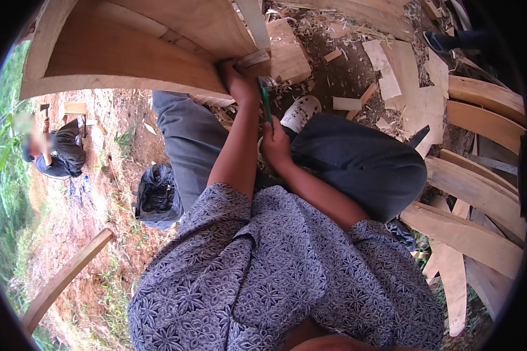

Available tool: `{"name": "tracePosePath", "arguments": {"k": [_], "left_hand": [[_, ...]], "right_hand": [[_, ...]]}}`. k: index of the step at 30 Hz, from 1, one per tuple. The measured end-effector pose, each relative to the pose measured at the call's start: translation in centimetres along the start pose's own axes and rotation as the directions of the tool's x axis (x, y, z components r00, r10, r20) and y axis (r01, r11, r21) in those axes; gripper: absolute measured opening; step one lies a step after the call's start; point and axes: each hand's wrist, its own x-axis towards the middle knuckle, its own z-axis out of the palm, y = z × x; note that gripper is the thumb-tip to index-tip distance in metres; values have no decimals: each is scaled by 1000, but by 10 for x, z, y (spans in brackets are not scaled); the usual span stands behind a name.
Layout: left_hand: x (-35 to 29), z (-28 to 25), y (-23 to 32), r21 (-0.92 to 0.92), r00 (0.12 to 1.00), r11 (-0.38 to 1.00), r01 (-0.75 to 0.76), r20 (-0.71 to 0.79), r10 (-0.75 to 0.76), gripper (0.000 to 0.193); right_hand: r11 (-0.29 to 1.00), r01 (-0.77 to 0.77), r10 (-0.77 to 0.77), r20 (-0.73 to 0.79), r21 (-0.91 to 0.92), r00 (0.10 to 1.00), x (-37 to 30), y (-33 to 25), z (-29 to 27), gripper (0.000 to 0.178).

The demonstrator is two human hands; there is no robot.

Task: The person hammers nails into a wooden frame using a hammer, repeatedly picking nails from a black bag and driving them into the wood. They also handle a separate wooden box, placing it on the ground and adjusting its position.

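Observation:
A large pale wooden frame with brown inner panels (pixel 129 50) stands in front of me at the upper left. My left hand (pixel 240 83) reaches to its near right corner and grips a small wooden block (pixel 255 58) there; some of its fingers are hidden. Just right of and below it, my right hand (pixel 273 140) is closed round a slim green-handled tool (pixel 266 100). The tool points up toward that corner, and its working end is too small to make out. Behind the corner a thick wooden block (pixel 288 50) lies on the ground.
Wood shavings and thin offcuts (pixel 401 76) cover the ground ahead. Curved planks (pixel 462 237) are stacked at the right. A black plastic bag (pixel 158 193) sits by my left leg, near a wooden post (pixel 67 281). Another person (pixel 58 149) sits at far left; a shod foot (pixel 439 42) shows upper right.

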Motion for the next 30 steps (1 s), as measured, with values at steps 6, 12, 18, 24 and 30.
{"name": "tracePosePath", "arguments": {"k": [6, 12, 18, 24, 30], "left_hand": [[-3, 3, 14, 36, 999, 999, 23, -40, -22, 12], [-3, 9, 13, -45, 955, 959, 280, 110, -274, 17], [-4, 0, 30, 24, 986, 987, 156, 55, -157, 17], [-7, 8, 4, 121, 967, 965, 233, 80, -243, 18], [-5, 6, 11, -10, 920, 927, 374, 131, -370, 16]], "right_hand": [[953, 300, -297, -83, 33, 951, 16, -9, -17, 45], [951, 309, -311, 95, 31, 946, 41, -88, -35, 39], [971, 230, -217, 153, -70, 964, 61, -80, -30, 38], [977, 198, -177, 206, -83, 962, 54, -80, -31, 42], [948, 319, -318, 141, 18, 937, 42, -92, -28, 44]]}}
